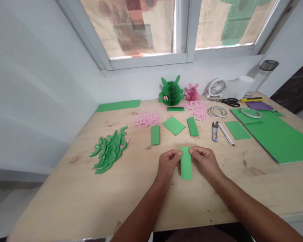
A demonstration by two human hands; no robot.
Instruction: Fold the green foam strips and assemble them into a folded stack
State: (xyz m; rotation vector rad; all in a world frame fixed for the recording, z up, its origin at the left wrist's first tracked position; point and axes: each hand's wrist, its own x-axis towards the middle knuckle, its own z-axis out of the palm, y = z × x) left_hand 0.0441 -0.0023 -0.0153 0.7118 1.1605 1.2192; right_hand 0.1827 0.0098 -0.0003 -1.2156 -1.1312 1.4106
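Note:
A light green paper strip is held upright between both hands, just above the wooden table. My left hand pinches its top left corner between thumb and fingers. The top right corner is pinched by my right hand. Beyond the hands lie a folded green rectangle, a green square stack set like a diamond, and another folded green piece. Blue snips and a white pen rest right of these.
Green curved cutouts pile at left, pink cutouts behind. Green and pink paper figures stand by the wall. Rightward are a fan, black scissors, tape rolls, a cutter, large green sheets and a bottle.

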